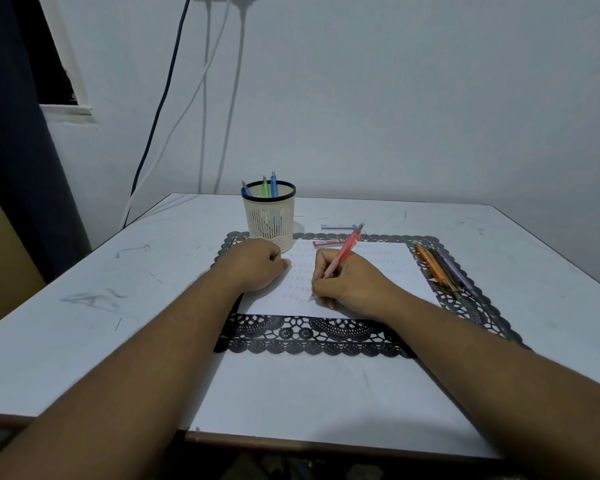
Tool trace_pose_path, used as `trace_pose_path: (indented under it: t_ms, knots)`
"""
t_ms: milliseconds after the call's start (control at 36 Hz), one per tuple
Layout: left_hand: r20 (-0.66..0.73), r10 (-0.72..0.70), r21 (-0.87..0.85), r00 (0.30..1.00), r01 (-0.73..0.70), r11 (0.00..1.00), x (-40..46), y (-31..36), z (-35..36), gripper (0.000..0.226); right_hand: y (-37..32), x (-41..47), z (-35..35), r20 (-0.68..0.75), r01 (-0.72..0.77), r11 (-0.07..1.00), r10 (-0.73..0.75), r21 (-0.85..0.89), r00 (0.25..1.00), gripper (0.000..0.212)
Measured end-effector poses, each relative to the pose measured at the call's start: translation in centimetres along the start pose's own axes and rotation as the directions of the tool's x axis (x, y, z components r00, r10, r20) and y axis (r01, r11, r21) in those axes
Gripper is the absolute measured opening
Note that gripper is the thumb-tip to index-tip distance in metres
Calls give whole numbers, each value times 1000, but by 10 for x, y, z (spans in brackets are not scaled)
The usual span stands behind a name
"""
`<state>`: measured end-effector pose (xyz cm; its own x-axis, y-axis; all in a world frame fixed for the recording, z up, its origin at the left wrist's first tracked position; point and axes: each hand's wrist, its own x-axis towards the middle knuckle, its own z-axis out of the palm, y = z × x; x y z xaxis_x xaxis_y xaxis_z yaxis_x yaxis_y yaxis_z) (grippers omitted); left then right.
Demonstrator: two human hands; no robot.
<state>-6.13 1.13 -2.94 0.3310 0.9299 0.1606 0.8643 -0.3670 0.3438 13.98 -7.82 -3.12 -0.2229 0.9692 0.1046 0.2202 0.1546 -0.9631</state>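
Two hands on paper (388, 271): right hand (347, 285) grips a pink pencil (342, 254), tip touching the sheet; left hand (257, 268), curled and empty, rests at the paper's left edge.

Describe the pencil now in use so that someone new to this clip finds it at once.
On the white table lies a black lace mat with a white sheet on it. Over that sheet the right hand grips a red-pink mechanical pencil. It is the only one held; the orange, dark and purple ones lie loose at the mat's right edge.
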Motion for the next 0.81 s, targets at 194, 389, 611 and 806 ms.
trace_pose_path:
  t_ms: [194, 389, 611, 806]
  knots:
    - [9, 10, -6, 1000, -10, 1000, 0, 0, -1, 44, 2, 1, 1, 7, 20, 1000, -20, 0, 1000, 18]
    - [-7, 5, -8, 1000, -5, 1000, 1, -2, 1, 45, 3, 1, 0, -14, 0, 1000, 0, -15, 1000, 18]
    - [-7, -7, -18, 1000, 6, 1000, 1, -2, 1, 44, 0, -1, -3, 38, -1, 999, -1, 53, 999, 22]
    - [-17, -7, 24, 1000, 8, 1000, -2, 1, 0, 42, -11, 2, -20, -46, 7, 969, 5, 248, 999, 21]
